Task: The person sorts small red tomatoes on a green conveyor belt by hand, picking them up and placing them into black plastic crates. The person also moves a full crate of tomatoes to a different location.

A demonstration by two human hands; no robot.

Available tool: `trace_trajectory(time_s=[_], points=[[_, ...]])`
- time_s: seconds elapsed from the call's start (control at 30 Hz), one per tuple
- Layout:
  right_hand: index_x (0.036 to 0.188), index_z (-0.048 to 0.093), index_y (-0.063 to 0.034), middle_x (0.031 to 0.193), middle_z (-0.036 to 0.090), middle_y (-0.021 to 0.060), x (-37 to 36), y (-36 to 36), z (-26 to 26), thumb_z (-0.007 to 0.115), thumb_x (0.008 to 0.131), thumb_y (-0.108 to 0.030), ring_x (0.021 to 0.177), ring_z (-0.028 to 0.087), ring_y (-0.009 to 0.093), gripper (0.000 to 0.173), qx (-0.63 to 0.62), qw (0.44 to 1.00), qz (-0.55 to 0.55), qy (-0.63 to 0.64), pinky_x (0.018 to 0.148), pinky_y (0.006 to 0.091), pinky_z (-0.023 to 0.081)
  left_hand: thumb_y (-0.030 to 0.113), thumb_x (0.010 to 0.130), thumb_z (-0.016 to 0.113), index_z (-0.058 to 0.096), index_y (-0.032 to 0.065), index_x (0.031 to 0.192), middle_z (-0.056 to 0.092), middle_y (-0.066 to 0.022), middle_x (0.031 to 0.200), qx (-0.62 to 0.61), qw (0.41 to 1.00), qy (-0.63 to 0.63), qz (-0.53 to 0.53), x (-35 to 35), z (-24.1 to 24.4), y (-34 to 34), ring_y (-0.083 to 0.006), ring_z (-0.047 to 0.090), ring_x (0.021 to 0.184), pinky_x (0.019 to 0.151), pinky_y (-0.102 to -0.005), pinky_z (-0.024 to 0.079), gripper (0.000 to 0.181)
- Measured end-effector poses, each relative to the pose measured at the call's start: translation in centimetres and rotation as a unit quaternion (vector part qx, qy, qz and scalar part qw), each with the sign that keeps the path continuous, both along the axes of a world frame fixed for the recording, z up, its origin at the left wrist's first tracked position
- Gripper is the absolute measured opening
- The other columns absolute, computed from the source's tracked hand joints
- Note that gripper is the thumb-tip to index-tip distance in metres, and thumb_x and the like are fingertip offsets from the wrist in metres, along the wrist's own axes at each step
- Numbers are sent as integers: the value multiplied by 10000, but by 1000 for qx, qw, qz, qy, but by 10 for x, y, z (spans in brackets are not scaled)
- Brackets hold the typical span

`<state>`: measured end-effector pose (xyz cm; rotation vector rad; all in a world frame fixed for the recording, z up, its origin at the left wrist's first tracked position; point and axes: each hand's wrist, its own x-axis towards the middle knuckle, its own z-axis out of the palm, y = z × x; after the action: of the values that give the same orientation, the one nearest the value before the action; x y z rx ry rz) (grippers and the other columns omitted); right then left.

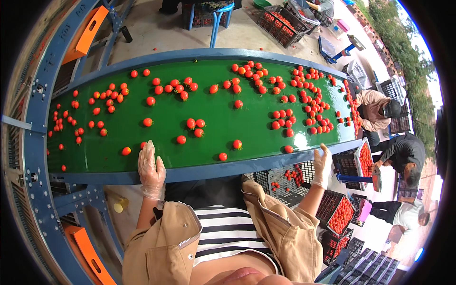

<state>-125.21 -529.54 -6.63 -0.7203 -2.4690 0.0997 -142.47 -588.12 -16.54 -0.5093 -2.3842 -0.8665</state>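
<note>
Many small red tomatoes lie scattered on a green conveyor belt (213, 114) with blue metal side rails. My left hand (151, 171), in a clear plastic glove, rests over the near rail, fingers up beside a partly hidden tomato (143, 145); it holds nothing visible. My right hand (322, 165), also gloved, is at the near rail farther right, thumb and fingers apart and nothing seen in it. The nearest tomato (288, 149) to it lies on the belt to its left. A dense group of tomatoes (315, 103) covers the belt's right part.
Below the near rail stands a black plastic crate (285, 194) with some tomatoes. Tomato-filled crates (341, 215) stand to the right, near a blue scale (377, 178). Several people are at the right, one at the belt's end (376, 110). Orange panels (85, 35) and a blue frame (39, 142) are at left.
</note>
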Motion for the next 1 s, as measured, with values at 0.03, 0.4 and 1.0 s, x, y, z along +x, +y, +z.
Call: trace_trajectory(time_s=[0.03, 0.4, 1.0], points=[[1244, 600, -15, 1176, 647, 199, -19, -10, -11, 712, 826, -107, 1115, 600, 365, 443, -10, 997, 58, 45, 990, 426, 465, 29, 876, 572, 479, -1, 1373, 549, -184, 1386, -2, 1000, 0, 1, -1, 3, -3, -396, 516, 1277, 1080, -495, 407, 506], [1311, 574, -149, 1350, 571, 161, -258, -206, -22, 719, 766, -36, 1240, 553, 336, 576, -54, 965, 254, 42, 1006, 420, 481, 100, 923, 565, 521, -15, 1329, 591, -190, 1318, 17, 1000, 5, 14, -5, 15, -34, -398, 564, 1199, 1042, -477, 440, 425], [1134, 587, -142, 1268, 573, 178, -334, -394, -30, 594, 841, -40, 981, 674, 384, 310, -78, 946, 209, -236, 794, 476, 564, 14, 881, 574, 509, -10, 1301, 600, -178, 1323, 39, 999, 32, -4, -17, 0, -89, -402, 564, 1209, 1047, -489, 445, 426]])
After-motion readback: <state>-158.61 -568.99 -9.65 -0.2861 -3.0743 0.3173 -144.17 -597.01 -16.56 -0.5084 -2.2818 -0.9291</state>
